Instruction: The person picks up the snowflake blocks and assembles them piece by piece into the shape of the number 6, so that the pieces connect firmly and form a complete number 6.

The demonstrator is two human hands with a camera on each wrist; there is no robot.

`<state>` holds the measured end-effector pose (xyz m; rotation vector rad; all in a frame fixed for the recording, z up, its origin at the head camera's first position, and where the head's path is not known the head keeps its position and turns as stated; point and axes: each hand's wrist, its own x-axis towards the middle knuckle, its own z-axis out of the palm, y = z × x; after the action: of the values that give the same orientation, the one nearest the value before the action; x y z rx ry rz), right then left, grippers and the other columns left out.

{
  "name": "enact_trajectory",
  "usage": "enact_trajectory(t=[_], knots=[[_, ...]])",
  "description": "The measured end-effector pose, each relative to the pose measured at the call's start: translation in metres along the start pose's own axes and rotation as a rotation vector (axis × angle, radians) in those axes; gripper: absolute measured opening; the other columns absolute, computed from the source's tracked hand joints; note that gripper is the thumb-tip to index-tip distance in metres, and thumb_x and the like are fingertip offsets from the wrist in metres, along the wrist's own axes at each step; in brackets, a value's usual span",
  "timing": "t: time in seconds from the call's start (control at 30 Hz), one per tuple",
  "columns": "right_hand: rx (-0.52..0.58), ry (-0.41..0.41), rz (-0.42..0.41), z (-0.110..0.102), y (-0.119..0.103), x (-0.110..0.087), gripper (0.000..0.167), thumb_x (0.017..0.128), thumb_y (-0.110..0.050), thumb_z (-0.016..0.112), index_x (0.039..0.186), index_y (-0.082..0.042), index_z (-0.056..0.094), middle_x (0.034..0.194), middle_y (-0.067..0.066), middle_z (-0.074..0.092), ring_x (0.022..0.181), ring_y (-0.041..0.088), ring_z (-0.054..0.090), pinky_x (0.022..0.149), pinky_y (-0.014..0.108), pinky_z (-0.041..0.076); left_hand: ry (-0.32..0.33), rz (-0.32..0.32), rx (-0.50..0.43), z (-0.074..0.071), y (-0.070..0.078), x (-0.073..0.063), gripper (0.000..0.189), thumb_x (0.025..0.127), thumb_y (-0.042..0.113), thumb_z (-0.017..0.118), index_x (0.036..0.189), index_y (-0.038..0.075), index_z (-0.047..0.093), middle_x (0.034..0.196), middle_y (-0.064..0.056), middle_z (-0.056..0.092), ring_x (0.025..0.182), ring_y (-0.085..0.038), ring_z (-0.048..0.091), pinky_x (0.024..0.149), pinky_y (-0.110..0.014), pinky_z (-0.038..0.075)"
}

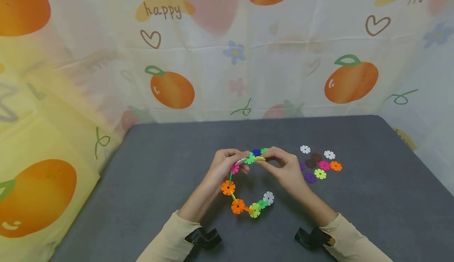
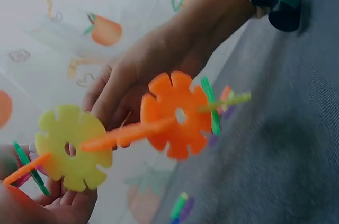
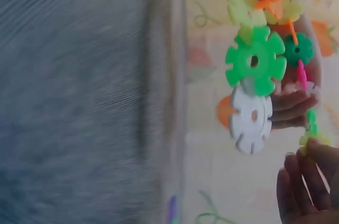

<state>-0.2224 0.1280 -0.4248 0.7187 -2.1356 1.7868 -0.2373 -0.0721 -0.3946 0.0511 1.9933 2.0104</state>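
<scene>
A curved chain of notched snowflake discs hangs between the hands, with orange, yellow, pink, green and white pieces slotted edge to edge. My left hand (image 1: 222,164) pinches it near the white and pink discs at its upper end. Between the thumb and fingertips of my right hand (image 1: 286,169) is a yellow disc (image 1: 260,158), right at the edge of a green disc (image 1: 250,158). The loose tail curls below, past an orange disc (image 2: 177,115) and a yellow-green disc (image 2: 71,147), and finishes with a green disc (image 3: 254,75) and a white disc (image 3: 242,121).
On the grey table (image 1: 170,147), right of my right hand, lie several loose discs, among them white (image 1: 305,149), orange (image 1: 335,166), brown (image 1: 316,157) and purple (image 1: 310,178). A blue disc (image 1: 256,153) shows behind the hands. A printed cloth (image 1: 213,69) hangs behind the table.
</scene>
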Motion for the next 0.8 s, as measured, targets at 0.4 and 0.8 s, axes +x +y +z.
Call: enact_trajectory(t=[0.4,0.8], knots=[[-0.048,0.001,-0.2,0.002,-0.021,-0.001,0.021,0.077,0.015,0.073,0.082,-0.005,0.069,0.083,0.008,0.067,0.084,0.01,0.063,0.083,0.018,0.056,-0.007,0.05,0.042,0.005,0.017,-0.017,0.028,0.09,0.027,0.071,0.087,-0.001,0.069,0.073,-0.002,0.07,0.058,-0.013,0.067,0.075,-0.031,0.061],[-0.231,-0.13,0.002,-0.013,-0.017,0.009,0.018,0.086,-0.009,0.074,0.103,-0.01,0.067,0.1,0.003,0.068,0.092,0.015,0.064,0.081,0.03,0.058,-0.024,0.019,-0.011,0.004,0.004,-0.001,0.032,0.092,0.029,0.068,0.095,-0.003,0.068,0.07,-0.001,0.07,0.062,-0.013,0.069,0.082,-0.036,0.061]])
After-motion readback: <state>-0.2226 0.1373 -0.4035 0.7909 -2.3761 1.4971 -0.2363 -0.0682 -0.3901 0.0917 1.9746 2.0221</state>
